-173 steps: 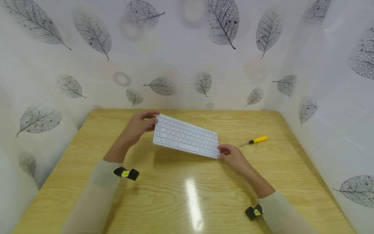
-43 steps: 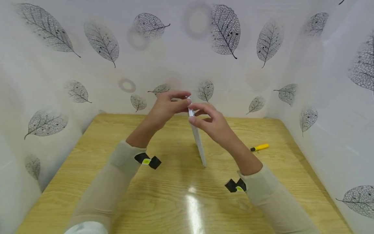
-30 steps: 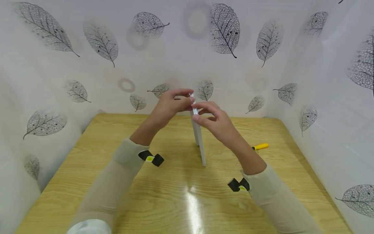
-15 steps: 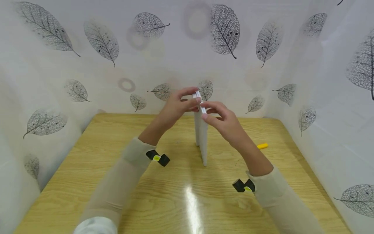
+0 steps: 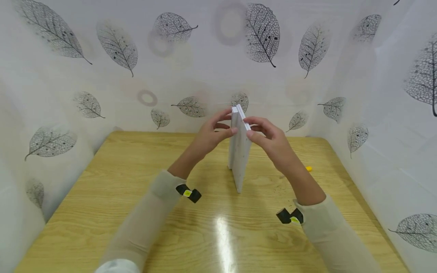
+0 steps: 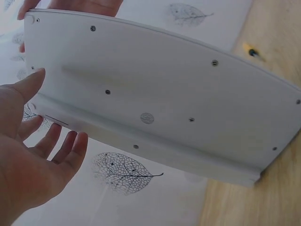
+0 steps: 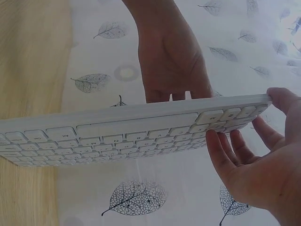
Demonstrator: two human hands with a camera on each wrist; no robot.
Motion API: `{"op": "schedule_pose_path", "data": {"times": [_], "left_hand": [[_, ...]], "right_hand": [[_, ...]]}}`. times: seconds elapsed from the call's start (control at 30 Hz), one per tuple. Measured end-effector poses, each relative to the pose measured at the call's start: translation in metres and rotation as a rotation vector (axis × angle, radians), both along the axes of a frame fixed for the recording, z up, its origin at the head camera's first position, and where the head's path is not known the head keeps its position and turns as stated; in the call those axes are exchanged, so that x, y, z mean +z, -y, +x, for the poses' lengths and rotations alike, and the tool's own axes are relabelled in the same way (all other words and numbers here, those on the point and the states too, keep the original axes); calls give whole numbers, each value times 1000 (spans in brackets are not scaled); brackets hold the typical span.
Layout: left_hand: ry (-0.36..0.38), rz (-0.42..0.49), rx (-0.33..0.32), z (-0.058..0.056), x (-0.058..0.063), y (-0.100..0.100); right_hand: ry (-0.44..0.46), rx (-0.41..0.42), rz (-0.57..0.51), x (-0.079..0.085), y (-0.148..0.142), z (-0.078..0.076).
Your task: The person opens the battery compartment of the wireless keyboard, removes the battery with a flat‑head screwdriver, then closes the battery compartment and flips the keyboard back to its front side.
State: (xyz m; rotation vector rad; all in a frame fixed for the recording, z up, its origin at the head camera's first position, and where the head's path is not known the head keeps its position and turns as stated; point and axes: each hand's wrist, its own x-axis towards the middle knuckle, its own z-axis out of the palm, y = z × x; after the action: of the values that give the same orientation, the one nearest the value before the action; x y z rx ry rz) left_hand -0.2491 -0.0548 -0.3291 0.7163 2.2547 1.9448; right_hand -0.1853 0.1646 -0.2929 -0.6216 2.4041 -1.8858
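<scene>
A white keyboard stands on one short end on the table, its back turned partly toward the head camera. In the left wrist view that back shows several small screws, a round mark and a thick ridge along one long edge. My left hand holds the upper end by the ridge, thumb on the back and fingers round the edge. With thumb at the upper corner and fingers against the key side, my right hand grips the other long edge. White keys show in the right wrist view.
A yellow-handled screwdriver lies on the wooden table at the right, mostly hidden behind the right forearm. Dark specks lie near it. A leaf-patterned curtain surrounds the back and sides.
Earlier the keyboard was held aslant with its keys in view; then it was stood on end. Over the last second its top has shifted right with both hands, and more of its back shows.
</scene>
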Motion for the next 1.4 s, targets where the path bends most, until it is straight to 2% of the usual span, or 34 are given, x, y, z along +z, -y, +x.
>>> {"op": "schedule_pose_path", "data": {"times": [0.27, 0.5, 0.77, 0.93, 1.1, 1.23, 1.4], "left_hand": [[64, -34, -11, -2, -32, -4], [144, -31, -61, 1, -63, -11], [146, -52, -83, 2, -86, -20], [122, -72, -116, 2, -98, -25], [132, -136, -106, 4, -107, -32], [114, -154, -109, 5, -113, -38], [118, -263, -62, 10, -121, -40]], "right_hand": [[-18, -8, 0, 1, -5, 0], [-24, -35, 24, 1, -16, 1], [-52, -72, 23, -2, -32, 2], [-42, -65, -96, -9, -45, 0], [-47, -46, -189, -15, -59, -1], [-42, -44, -288, -21, -66, 0], [-26, -78, -430, -31, -73, 2]]}}
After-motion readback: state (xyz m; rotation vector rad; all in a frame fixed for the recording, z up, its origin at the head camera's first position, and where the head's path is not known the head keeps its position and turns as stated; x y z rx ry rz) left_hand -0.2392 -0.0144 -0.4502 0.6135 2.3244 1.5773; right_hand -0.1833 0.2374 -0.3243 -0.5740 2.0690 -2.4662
